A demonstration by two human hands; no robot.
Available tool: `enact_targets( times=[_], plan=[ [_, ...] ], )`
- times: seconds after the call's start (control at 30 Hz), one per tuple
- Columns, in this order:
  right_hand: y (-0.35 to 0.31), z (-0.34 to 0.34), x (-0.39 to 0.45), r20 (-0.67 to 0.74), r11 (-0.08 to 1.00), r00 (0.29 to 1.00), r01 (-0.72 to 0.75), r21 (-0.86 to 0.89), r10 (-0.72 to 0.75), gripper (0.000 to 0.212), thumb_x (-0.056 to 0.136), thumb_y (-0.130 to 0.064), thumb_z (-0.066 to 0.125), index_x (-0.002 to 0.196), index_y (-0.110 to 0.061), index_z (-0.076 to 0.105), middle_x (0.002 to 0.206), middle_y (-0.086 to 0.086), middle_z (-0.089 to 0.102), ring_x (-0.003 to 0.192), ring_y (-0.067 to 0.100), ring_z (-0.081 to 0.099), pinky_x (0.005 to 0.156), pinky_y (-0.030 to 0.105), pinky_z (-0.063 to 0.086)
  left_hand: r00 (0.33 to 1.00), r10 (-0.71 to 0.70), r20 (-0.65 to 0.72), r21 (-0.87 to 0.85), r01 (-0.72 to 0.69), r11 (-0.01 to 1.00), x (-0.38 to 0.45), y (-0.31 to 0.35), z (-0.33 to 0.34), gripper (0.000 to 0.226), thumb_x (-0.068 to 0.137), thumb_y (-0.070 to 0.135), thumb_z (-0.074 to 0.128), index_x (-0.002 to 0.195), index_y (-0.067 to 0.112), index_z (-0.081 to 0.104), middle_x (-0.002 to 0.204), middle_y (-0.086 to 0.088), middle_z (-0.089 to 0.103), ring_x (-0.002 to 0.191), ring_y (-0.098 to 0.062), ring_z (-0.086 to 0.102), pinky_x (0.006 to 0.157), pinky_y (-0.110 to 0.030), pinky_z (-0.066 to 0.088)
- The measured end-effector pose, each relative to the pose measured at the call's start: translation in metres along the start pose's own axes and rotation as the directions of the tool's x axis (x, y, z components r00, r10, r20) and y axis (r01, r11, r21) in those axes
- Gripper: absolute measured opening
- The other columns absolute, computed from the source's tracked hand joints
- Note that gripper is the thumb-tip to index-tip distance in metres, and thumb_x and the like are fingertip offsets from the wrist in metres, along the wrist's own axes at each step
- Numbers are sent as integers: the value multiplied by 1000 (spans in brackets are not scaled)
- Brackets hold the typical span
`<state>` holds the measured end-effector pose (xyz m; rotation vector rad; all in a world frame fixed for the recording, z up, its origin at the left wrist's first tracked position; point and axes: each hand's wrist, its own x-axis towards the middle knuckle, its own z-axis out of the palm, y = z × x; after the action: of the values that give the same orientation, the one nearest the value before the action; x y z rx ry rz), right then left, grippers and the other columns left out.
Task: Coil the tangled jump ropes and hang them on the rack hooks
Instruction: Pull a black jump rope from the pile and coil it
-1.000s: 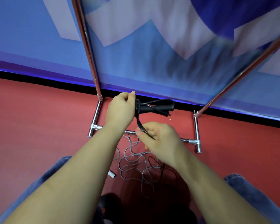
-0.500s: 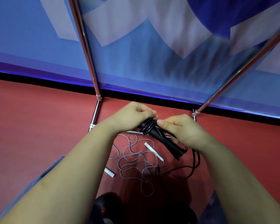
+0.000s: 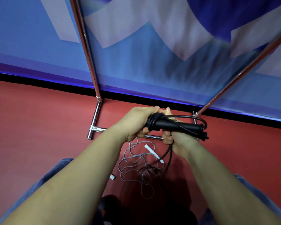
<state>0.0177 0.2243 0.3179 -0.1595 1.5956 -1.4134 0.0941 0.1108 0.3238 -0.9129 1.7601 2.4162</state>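
- While I watch from the head camera, the left hand (image 3: pixel 137 121) grips the wound end of the black jump rope (image 3: pixel 173 125), its fingers (image 3: pixel 145 131) curled around the coils there.
- I see the right hand (image 3: pixel 177 140) just at 3 o'clock from the left one, below the black handles; its fingers are closed around the black cord that hangs down to the floor.
- The black handles lie nearly level, pointing toward 3 o'clock, and a loop of cord arches over them.
- On the red floor (image 3: pixel 39 127), at 6 o'clock from the hands, the grey jump rope (image 3: pixel 136 169) lies in loose tangled loops with its white handle (image 3: pixel 153 153) near the right wrist.
- The chrome rack (image 3: pixel 94 120) stands at 12 o'clock, its base bar partly hidden behind the hands, its two poles rising before the blue wall (image 3: pixel 152 70).
- I cannot see any hooks of the rack.
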Motion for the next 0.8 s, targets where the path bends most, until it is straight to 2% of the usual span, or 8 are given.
enact_targets(
  times=[0.07,0.23,0.37,0.47,0.57,0.63,0.7,0.8],
  plan=[
    [2,4,1,-68,1000,998,6,-6,-6,40,103,-26,31,68,-13,45,41,-5,39,31,1,25,34,12,20,999,-17,-38,-49,15,999,2,-1,0,38,99,31,43,109,1,65,34,0,35,27,-8,21,41,-11,12],
    [-1,11,-3,-80,987,995,42,-152,-55,37,101,-15,32,71,-8,53,43,-3,48,31,6,36,33,16,29,978,-57,-202,-61,45,997,5,-2,-2,31,99,34,44,87,12,62,34,0,32,28,-10,21,40,-11,15],
    [4,23,-10,7,946,997,70,-317,-72,36,103,-19,35,90,0,61,52,5,48,29,8,43,33,16,36,899,-83,-430,-105,41,994,8,1,-8,35,97,33,47,68,15,52,35,0,36,26,-11,25,36,-10,18],
    [3,22,-13,69,901,995,99,-422,-77,32,101,-23,40,96,-3,65,52,0,49,32,7,44,38,19,38,815,49,-577,63,-16,998,13,-1,-18,37,97,29,50,62,19,56,37,4,44,29,-10,40,37,-15,32],
    [-2,18,-15,108,769,978,209,-604,-181,27,99,-27,44,90,-18,67,51,-8,53,40,0,46,54,22,42,778,207,-593,258,-60,964,15,-5,-26,35,95,32,50,66,21,65,45,7,53,54,-20,51,63,-35,50],
    [-5,14,-16,132,688,960,270,-674,-247,22,96,-28,49,86,-17,66,59,-4,61,52,0,53,63,28,47,777,260,-574,384,-25,923,14,-5,-26,36,96,34,48,66,20,62,51,3,53,60,-25,50,64,-35,45],
    [-6,9,-17,151,600,940,314,-735,-307,17,91,-27,59,86,-13,67,69,3,66,64,14,58,70,30,49,782,287,-553,495,31,869,12,-4,-25,38,97,35,46,65,20,57,55,1,52,64,-25,49,60,-33,37],
    [-12,2,-16,139,513,904,350,-784,-405,13,84,-24,68,72,-22,63,53,-8,53,52,8,44,51,15,35,806,287,-517,580,84,810,10,-5,-22,30,97,37,45,78,21,62,66,0,59,75,-25,54,65,-30,39]
  ],
)
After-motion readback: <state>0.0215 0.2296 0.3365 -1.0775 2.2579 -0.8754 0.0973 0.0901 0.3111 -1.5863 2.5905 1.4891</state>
